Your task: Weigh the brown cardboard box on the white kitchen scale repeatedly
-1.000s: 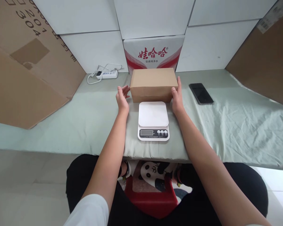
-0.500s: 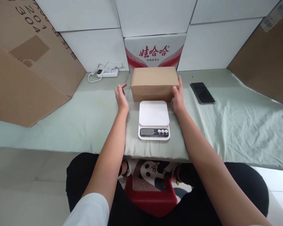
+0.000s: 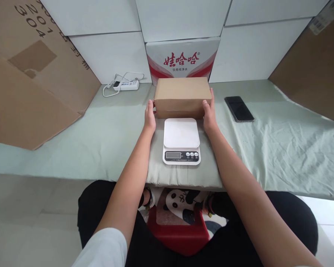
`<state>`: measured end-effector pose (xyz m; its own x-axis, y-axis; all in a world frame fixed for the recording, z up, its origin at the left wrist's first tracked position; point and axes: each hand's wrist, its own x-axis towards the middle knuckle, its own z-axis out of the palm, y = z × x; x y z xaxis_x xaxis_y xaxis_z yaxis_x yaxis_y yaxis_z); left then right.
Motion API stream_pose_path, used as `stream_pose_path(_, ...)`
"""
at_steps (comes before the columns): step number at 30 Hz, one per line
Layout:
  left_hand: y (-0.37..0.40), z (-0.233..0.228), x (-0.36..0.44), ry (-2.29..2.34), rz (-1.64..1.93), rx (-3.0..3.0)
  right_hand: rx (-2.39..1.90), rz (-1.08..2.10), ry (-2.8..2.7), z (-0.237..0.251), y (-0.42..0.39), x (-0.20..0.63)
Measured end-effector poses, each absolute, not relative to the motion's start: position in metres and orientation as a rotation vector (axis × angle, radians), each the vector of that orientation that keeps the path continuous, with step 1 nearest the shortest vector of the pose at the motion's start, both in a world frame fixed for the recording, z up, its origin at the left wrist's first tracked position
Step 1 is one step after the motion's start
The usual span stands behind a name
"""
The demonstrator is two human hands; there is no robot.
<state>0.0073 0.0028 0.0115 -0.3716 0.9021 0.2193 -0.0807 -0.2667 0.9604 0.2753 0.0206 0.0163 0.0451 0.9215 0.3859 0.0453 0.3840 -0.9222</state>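
Observation:
A closed brown cardboard box point(image 3: 182, 98) lies lengthwise across the cloth, just behind a white kitchen scale point(image 3: 182, 133). My left hand point(image 3: 150, 115) is against the box's left end, its fingers partly hidden behind that side. At the opposite end, my right hand point(image 3: 209, 113) has its thumb on the front edge and its fingers along the right side. Between them the two hands grip the box. The scale has a bare platform, and its small display looks blank.
A black phone point(image 3: 239, 109) lies right of the box. Back left is a white power strip point(image 3: 126, 85) with a coiled cable. Large cardboard panels point(image 3: 30, 92) stand at both sides, and a printed white carton point(image 3: 180, 61) stands behind. Pale green cloth point(image 3: 105, 137) covers the table.
My left hand has moved right, from beside the box to its left end, and now grips it. My right hand stays on the right end. Box and scale look unmoved.

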Motion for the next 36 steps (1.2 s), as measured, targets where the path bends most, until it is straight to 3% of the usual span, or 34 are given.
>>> stream_pose_path(11,-0.073,0.046,0.021,0.999,1.726,1.403,-0.821,0.660,-1.508,0.060,-0.037,0.283)
stream_pose_path(21,-0.167,0.029,0.027,1.017,1.632,1.389,-0.901,0.834,-1.431,0.030,-0.123,0.309)
stream_pose_path(36,-0.184,0.031,0.027,1.066,1.573,1.375,-0.921,0.858,-1.480,0.026,-0.131,0.324)
